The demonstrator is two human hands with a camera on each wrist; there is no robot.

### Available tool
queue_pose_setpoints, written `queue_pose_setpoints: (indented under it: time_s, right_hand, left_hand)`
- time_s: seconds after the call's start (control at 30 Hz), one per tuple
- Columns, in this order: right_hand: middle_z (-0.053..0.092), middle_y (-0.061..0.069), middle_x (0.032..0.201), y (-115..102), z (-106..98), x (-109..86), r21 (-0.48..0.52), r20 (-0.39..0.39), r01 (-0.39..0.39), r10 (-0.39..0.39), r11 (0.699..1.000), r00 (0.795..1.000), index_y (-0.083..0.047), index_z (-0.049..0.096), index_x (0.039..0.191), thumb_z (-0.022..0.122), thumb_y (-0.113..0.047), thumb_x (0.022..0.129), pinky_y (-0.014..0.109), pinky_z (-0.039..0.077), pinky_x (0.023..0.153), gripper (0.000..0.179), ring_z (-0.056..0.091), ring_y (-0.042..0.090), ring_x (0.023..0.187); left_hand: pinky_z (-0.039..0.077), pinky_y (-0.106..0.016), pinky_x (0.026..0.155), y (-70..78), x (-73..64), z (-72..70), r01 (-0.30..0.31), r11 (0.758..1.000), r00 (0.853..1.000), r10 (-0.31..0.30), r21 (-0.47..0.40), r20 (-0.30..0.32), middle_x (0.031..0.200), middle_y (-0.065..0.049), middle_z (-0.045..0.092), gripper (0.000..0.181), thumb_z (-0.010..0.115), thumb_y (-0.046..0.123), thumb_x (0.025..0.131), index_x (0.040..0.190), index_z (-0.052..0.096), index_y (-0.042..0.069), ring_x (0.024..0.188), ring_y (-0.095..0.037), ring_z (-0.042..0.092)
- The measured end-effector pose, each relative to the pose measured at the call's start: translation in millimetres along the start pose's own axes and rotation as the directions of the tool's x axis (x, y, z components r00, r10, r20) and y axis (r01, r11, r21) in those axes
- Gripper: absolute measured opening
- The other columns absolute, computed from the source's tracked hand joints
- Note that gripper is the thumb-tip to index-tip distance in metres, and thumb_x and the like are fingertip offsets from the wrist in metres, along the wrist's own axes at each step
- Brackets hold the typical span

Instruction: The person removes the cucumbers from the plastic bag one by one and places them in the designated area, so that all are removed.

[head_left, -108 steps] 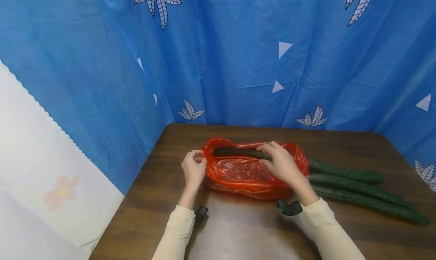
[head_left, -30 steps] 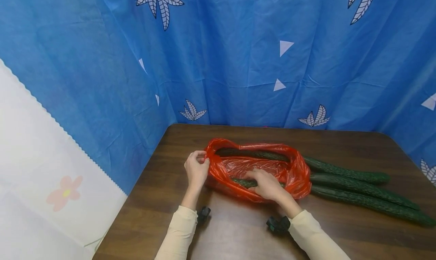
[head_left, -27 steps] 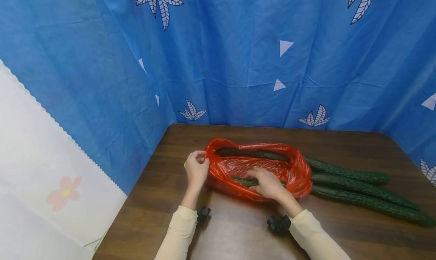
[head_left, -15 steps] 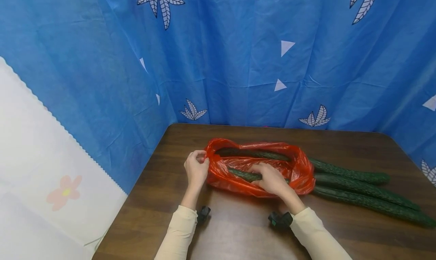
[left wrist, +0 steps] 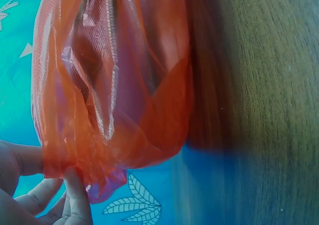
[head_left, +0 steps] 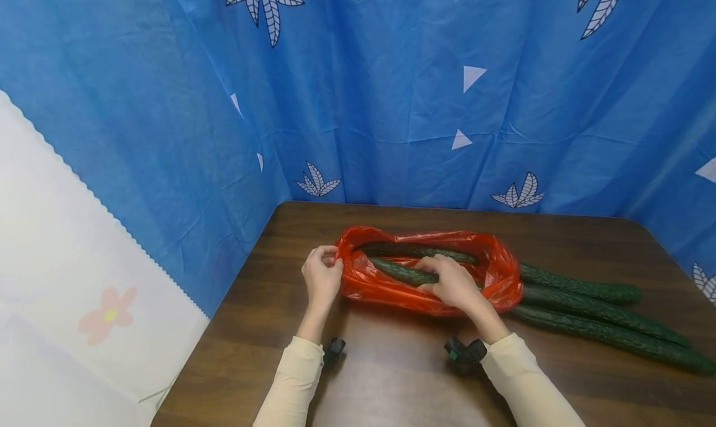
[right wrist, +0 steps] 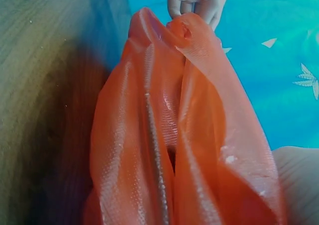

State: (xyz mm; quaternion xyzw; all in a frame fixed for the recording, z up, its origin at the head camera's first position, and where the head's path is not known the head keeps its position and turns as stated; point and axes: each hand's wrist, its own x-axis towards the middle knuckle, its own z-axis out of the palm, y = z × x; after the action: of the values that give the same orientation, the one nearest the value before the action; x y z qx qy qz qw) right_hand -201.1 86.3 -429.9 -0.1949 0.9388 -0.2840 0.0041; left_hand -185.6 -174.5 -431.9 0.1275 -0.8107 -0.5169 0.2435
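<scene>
Right hand [head_left: 452,284] curls round a cucumber [head_left: 401,272] in the bag [head_left: 380,291]; left hand [head_left: 322,276] pinches the bag's rim [head_left: 362,230], which could tear if the cucumber's tip [head_left: 378,263] snags it; behind, inside too, lies a second cucumber [head_left: 427,252]

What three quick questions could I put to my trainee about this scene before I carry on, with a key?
1. Which hand pinches the left end of the red bag?
2. True or false: the right hand grips a cucumber inside the bag.
3. How many loose cucumbers show on the table to the right of the bag? A) two; B) three; C) four.

Key:
1. The left hand.
2. True.
3. B.
</scene>
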Motion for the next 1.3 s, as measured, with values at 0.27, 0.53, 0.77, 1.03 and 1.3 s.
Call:
queue_pose_setpoints:
  time_s: [0.27,0.53,0.77,1.03,1.3]
  right_hand:
    - [0.067,0.010,0.109,3.2,-7.9,2.2,-0.004,-0.060,0.009,-0.009,1.000,0.998,-0.016,0.067,0.117,0.080,-0.018,0.080,0.056,0.050,0.087,0.039,0.061,0.033,0.103]
    - [0.065,0.011,0.110,-5.8,-15.7,5.4,0.001,-0.088,0.040,-0.039,0.999,0.995,-0.016,0.066,0.117,0.081,-0.023,0.079,0.056,0.050,0.087,0.041,0.059,0.032,0.104]
    - [0.065,0.009,0.112,-17.9,-17.0,8.8,-0.006,-0.102,0.073,-0.074,0.997,0.992,-0.018,0.066,0.117,0.082,-0.024,0.078,0.057,0.045,0.090,0.042,0.058,0.032,0.107]
    - [0.065,0.008,0.113,-34.0,-20.8,15.2,-0.034,-0.130,0.139,-0.142,0.990,0.981,-0.020,0.066,0.118,0.082,-0.023,0.078,0.055,0.044,0.088,0.044,0.057,0.029,0.108]
    - [0.063,0.003,0.105,-52.3,-28.8,19.5,-0.070,-0.169,0.216,-0.225,0.974,0.960,-0.021,0.067,0.117,0.082,-0.023,0.078,0.043,0.043,0.082,0.042,0.054,0.026,0.102]
  left_hand:
    - [0.058,-0.044,0.080,1.9,0.5,1.0,-0.008,1.000,1.000,0.008,0.004,-0.004,0.101,-0.014,0.066,0.018,0.069,-0.002,0.083,0.100,0.071,0.004,0.086,-0.027,0.063]
    - [0.058,-0.044,0.081,1.1,0.7,-0.5,0.001,1.000,1.000,-0.001,-0.011,0.007,0.103,-0.013,0.066,0.020,0.069,-0.003,0.083,0.101,0.071,0.004,0.088,-0.028,0.063]
    - [0.057,-0.044,0.080,0.3,0.0,-1.3,-0.009,1.000,1.000,0.009,-0.004,-0.002,0.102,-0.014,0.066,0.019,0.069,-0.002,0.083,0.101,0.071,0.004,0.087,-0.028,0.063]
    - [0.055,-0.044,0.080,-0.6,0.1,-0.9,-0.021,1.000,1.000,0.021,0.009,-0.011,0.101,-0.013,0.067,0.019,0.069,-0.002,0.082,0.100,0.072,0.004,0.086,-0.028,0.063]
    - [0.052,-0.043,0.075,-1.3,-0.9,0.6,-0.091,0.996,0.994,0.092,0.025,-0.059,0.091,-0.013,0.067,0.017,0.068,-0.003,0.078,0.094,0.071,0.001,0.079,-0.027,0.063]
